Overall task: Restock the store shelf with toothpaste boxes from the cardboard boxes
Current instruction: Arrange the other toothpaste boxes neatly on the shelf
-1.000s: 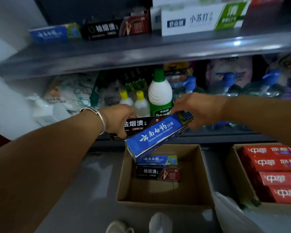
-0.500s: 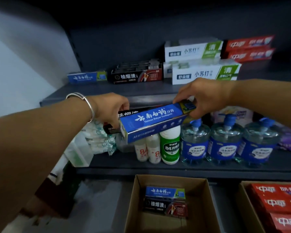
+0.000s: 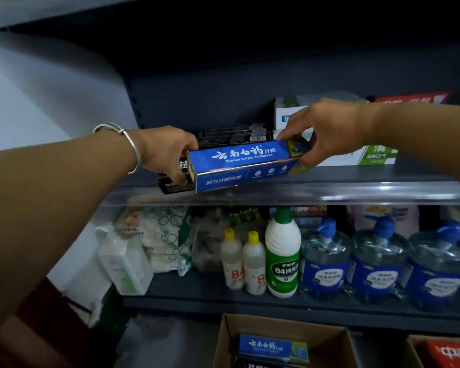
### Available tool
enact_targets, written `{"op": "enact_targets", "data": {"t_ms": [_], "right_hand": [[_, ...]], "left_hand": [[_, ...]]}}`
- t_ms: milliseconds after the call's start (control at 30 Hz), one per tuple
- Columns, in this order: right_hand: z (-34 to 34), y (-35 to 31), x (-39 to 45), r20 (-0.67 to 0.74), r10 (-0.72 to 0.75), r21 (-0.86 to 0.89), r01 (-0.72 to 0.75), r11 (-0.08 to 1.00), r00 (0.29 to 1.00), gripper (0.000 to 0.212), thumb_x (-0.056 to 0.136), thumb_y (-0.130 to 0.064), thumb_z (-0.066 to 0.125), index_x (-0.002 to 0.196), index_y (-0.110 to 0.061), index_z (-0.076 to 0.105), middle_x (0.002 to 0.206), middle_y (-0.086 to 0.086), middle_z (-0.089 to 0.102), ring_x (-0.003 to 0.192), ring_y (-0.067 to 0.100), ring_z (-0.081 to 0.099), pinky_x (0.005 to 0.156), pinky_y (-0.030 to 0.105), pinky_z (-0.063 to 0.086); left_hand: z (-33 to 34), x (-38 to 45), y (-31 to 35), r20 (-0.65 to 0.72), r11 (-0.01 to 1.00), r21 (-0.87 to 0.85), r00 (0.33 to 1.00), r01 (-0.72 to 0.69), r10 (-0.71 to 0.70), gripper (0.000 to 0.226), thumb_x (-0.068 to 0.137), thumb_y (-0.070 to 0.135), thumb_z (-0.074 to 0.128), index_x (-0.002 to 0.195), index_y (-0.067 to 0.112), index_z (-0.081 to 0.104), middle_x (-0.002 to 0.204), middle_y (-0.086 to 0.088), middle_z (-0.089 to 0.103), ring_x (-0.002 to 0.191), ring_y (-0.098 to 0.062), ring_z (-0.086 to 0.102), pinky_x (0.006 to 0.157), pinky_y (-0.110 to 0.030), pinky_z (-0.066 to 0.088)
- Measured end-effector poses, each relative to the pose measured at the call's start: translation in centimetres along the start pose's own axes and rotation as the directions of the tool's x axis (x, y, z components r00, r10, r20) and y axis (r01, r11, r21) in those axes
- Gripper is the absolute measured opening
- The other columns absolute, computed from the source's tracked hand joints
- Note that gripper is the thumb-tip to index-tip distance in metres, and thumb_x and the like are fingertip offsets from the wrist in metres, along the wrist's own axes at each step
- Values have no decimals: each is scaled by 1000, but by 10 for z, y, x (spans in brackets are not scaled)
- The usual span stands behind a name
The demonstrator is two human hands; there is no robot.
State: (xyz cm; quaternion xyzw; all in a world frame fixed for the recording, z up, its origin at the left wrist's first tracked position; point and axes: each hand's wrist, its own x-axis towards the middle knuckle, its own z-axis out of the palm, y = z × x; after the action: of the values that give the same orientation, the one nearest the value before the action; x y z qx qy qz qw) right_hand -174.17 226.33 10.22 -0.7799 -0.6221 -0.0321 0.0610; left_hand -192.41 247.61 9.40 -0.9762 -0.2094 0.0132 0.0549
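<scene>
The blue toothpaste box (image 3: 241, 162) sits mid-frame at the upper shelf (image 3: 329, 191) edge, held at both ends. The right hand (image 3: 327, 128) pinches its right end, fingers curled round it. The left hand (image 3: 168, 152) grips a black toothpaste box (image 3: 174, 179) beside the blue box's left end. Both look light, stiff and crushable, so end grips suit them. Stacked black boxes (image 3: 234, 134) and white-green boxes (image 3: 375, 152) crowd the shelf behind. Below stand disinfectant bottles (image 3: 282, 256) and blue-capped jugs (image 3: 324, 258); a cardboard box (image 3: 229, 341), lower frame, holds more stock.
</scene>
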Motion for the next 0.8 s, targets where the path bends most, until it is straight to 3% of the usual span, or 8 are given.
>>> {"op": "enact_targets", "data": {"t_ms": [133,333,500,633,800], "right_hand": [[-5,4,15,-13,4,-6,-4,1000,1000,53,77,-22,74,127,-24,58,117,-5,57,83,6,51,86,28,47],[-13,12,40,-40,-11,18,11,1000,999,49,78,-23,74,125,-27,59,117,-8,57,77,-2,53,86,31,50],[-23,26,60,-65,7,13,-6,1000,998,53,79,-23,73,129,-22,56,108,-11,53,100,11,53,84,26,46],[-23,42,75,-78,22,27,-20,999,997,54,80,-25,73,130,-22,54,108,-12,53,105,10,52,83,23,45],[-19,57,87,-76,64,27,-62,998,995,55,81,-26,72,133,-22,52,125,-4,55,101,8,51,85,23,46]], "left_hand": [[-4,10,-17,-10,1000,-10,1000,2,-2,46,65,25,81,100,24,52,93,3,61,84,-18,59,76,-31,51],[-8,28,-33,-43,998,-61,999,-11,8,40,65,21,81,81,30,46,82,7,59,75,-14,57,66,-24,46],[-8,45,-48,-62,997,-78,998,-1,-4,59,60,20,80,114,21,55,103,5,66,93,-17,63,85,-36,53],[-2,63,-57,-66,994,-104,997,19,-26,58,61,17,79,114,16,55,101,2,65,90,-17,62,82,-35,53],[7,82,-58,-74,991,-130,997,10,-20,52,64,13,79,110,13,55,103,1,62,92,-17,61,81,-28,52]]}}
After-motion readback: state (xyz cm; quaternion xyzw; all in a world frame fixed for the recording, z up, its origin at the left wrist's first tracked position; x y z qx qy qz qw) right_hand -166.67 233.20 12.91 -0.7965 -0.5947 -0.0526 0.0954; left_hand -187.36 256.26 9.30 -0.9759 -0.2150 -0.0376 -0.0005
